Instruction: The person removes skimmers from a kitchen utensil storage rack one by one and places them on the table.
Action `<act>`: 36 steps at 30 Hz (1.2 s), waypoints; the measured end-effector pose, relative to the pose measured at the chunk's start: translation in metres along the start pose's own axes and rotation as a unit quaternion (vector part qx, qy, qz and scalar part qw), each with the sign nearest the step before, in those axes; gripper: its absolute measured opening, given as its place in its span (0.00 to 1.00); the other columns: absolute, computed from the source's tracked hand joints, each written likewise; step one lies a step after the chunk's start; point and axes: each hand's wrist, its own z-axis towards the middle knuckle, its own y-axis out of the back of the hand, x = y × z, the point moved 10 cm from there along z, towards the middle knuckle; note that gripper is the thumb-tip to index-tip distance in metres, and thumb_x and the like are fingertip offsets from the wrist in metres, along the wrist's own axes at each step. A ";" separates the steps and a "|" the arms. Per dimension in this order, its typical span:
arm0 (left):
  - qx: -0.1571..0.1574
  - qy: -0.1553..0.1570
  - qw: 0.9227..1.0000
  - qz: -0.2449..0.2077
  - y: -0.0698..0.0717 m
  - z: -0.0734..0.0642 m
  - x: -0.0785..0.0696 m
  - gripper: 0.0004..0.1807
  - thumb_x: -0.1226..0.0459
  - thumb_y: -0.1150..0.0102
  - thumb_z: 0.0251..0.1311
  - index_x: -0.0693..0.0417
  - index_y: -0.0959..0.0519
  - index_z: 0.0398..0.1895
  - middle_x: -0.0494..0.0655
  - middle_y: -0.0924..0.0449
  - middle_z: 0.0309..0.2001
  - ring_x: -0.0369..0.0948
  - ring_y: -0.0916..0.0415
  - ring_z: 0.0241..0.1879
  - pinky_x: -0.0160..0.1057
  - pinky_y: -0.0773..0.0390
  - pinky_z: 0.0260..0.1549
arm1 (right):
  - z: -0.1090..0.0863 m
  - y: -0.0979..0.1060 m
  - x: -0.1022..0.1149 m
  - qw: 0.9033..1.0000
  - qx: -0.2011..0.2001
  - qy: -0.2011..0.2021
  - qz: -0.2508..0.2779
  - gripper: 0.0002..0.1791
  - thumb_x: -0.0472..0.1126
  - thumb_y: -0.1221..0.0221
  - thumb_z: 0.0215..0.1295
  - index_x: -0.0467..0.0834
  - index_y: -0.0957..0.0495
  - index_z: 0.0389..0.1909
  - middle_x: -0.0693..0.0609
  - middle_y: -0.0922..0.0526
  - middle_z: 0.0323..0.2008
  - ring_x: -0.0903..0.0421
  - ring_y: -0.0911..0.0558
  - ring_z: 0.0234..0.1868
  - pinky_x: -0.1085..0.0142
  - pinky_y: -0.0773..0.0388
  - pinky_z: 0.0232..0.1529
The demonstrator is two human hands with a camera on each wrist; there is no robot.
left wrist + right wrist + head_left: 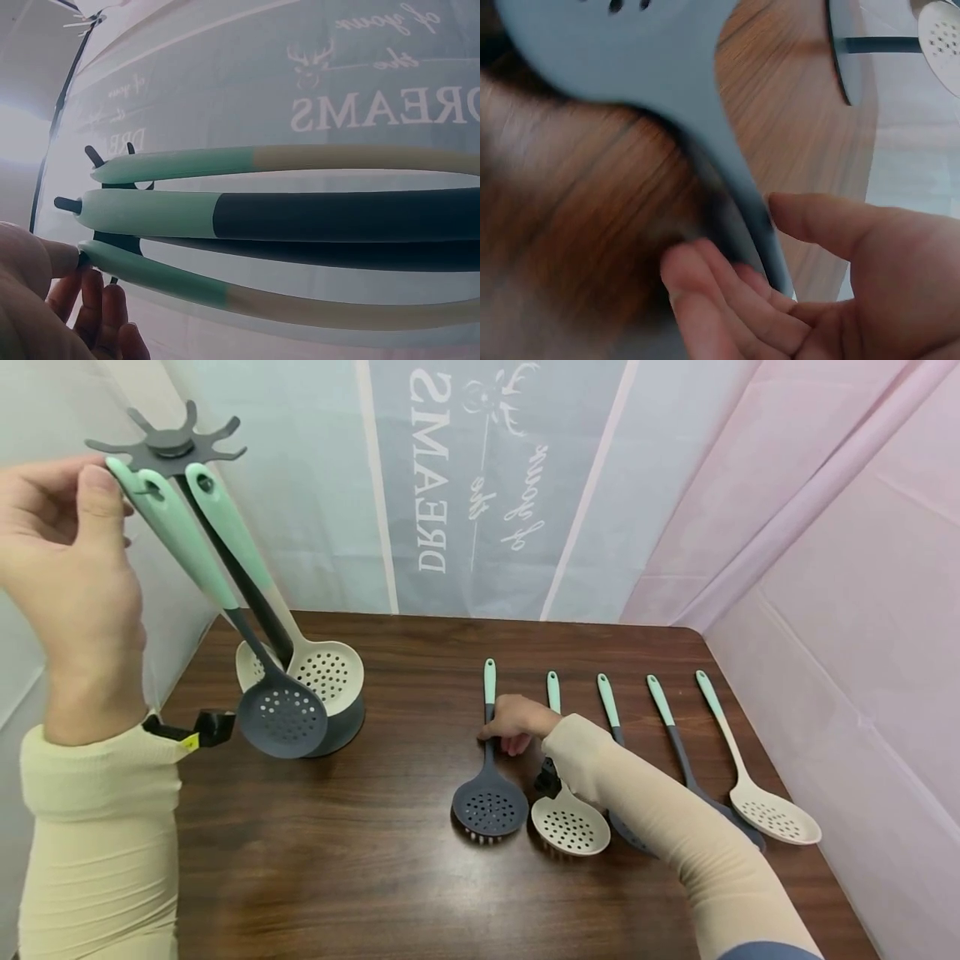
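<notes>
A dark grey utensil stand (171, 443) with curved hooks rises at the left. From it hang a grey skimmer (282, 718), a cream skimmer (330, 672) and another cream one, mostly hidden behind. My left hand (86, 518) is at the top, thumb and fingers pinching the green handle end (112, 255) of that hidden cream skimmer beside its hook. On the table, my right hand (517, 720) grips a grey skimmer (490, 806) at the dark neck below its green handle. In the right wrist view, thumb (817, 217) and fingers lie on opposite sides of the neck.
Right of that skimmer lie a cream skimmer (572, 827), two grey utensils partly under my right sleeve (660, 810), and a cream slotted spoon (776, 814). A printed cloth (480, 485) hangs behind the brown table (360, 860); pale cloth (862, 610) borders the right.
</notes>
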 end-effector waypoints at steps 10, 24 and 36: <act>0.016 -0.013 0.999 0.035 -0.006 -0.003 -0.006 0.03 0.72 0.37 0.66 0.63 0.18 0.40 0.50 0.21 0.37 0.39 0.25 0.34 0.29 0.28 0.37 | -0.006 0.050 0.019 0.988 -0.129 0.036 -0.082 0.27 0.52 0.40 0.74 0.48 0.31 0.13 0.54 0.34 0.08 0.59 0.32 0.10 0.66 0.34 0.16; 0.005 -0.017 0.999 0.028 -0.001 -0.005 -0.008 0.02 0.73 0.37 0.65 0.63 0.20 0.35 0.51 0.21 0.35 0.39 0.25 0.33 0.29 0.28 0.35 | -0.037 0.113 0.085 0.935 -0.311 0.170 -0.030 0.09 0.45 0.43 0.74 0.43 0.22 0.41 0.50 0.17 0.29 0.55 0.23 0.23 0.62 0.29 0.23; 0.007 -0.024 0.999 0.035 0.001 -0.006 -0.010 0.02 0.73 0.37 0.65 0.65 0.20 0.36 0.51 0.20 0.36 0.39 0.25 0.34 0.29 0.29 0.35 | -0.070 0.137 0.154 0.870 -0.384 0.310 0.025 0.05 0.39 0.46 0.73 0.44 0.23 0.44 0.55 0.14 0.36 0.63 0.19 0.29 0.68 0.25 0.28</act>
